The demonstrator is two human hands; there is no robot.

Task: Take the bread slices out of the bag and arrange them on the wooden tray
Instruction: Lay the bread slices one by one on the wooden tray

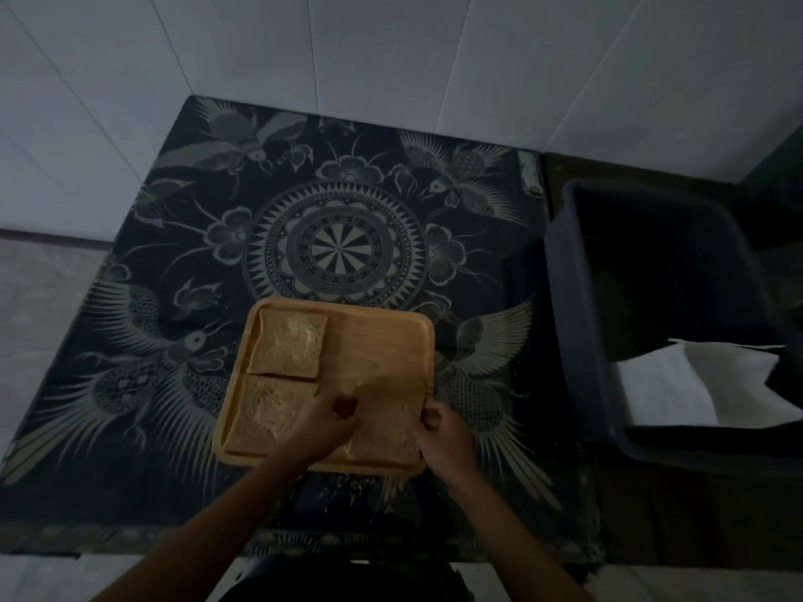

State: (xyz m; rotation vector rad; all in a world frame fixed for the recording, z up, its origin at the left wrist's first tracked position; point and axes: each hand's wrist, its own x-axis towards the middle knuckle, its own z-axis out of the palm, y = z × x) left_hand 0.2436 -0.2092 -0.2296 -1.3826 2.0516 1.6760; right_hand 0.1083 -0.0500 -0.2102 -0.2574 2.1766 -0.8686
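Dim top-down view. Wooden tray [382, 341] sits on a dark patterned cloth [174, 236] with birds and a central medallion. Two bread slices already laid in the tray's left column: far slice [289, 345] and near slice [269, 412], edges touching, packed tight, probably to leave the right half free for more. Left hand [326, 427] and right hand [439, 432] work over the near-right corner of the tray, fingers curled and pinching what looks like a thin clear bag [386, 384] with a third bread slice [386, 436] between them; likely pulling the plastic apart or sliding the slice out right over its slot so it drops into place. Bag is nearly invisible in this light, outline a guess; cannot tell whether the slice is inside the bag or already on the wood, nor how many slices are left. Reddish spot by the left fingers, unidentifiable. Right of the cloth, a dark plastic bin [565, 297] holds something white, maybe paper; its right side is cut off by the frame.
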